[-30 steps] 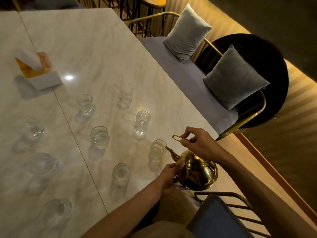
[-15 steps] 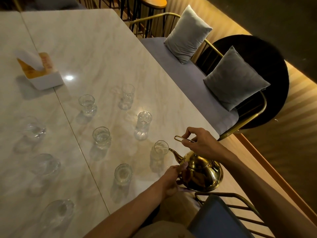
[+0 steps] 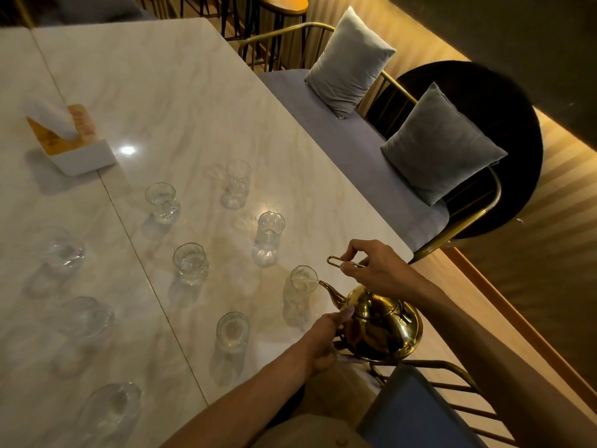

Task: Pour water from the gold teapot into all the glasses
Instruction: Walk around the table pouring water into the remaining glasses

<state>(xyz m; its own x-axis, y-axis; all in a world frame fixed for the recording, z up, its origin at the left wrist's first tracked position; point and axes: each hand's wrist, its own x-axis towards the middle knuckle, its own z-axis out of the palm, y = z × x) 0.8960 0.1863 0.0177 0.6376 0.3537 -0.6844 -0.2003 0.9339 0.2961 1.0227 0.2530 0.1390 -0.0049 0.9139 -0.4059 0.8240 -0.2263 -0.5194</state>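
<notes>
The gold teapot [image 3: 381,328] is tilted near the table's right front corner, its spout at the rim of the nearest clear glass [image 3: 298,294]; a thin stream of water runs into that glass. My right hand [image 3: 378,268] grips the teapot's thin wire handle from above. My left hand [image 3: 326,341] presses against the pot's left side and base. Several other clear glasses stand on the marble table [image 3: 168,101], among them one [image 3: 232,333] just left of the pot and a taller one [image 3: 268,237] behind it.
A white tissue box [image 3: 72,140] sits at the far left of the table. A bench with two grey cushions [image 3: 439,147] runs along the table's right edge. A blue-seated chair [image 3: 416,412] with a gold frame stands right below the teapot.
The teapot has shifted slightly right and tipped further toward the nearest glass, and water now streams from the spout. Both hands stayed on the pot.
</notes>
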